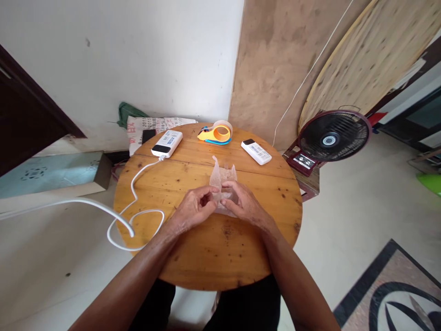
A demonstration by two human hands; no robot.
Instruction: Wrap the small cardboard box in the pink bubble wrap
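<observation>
Looking down from the head view, we note a crumpled piece of clear plastic on the round wooden table, between both hands. Left hand: fingers curled, thumb and forefinger parted, tips at the plastic's left side. Right hand: arched over the right side, thumb and forefinger likewise apart. Whether either pinches the film, we cannot tell. Facing hands, we judge, suit something thin and limp. Beyond: tape dispenser near the far rim; power bank at left, white cable plugged in, slack looping over the edge; second power bank at right. All likely sit back to spare the hands. Fan faces us, presumably for cooling.
</observation>
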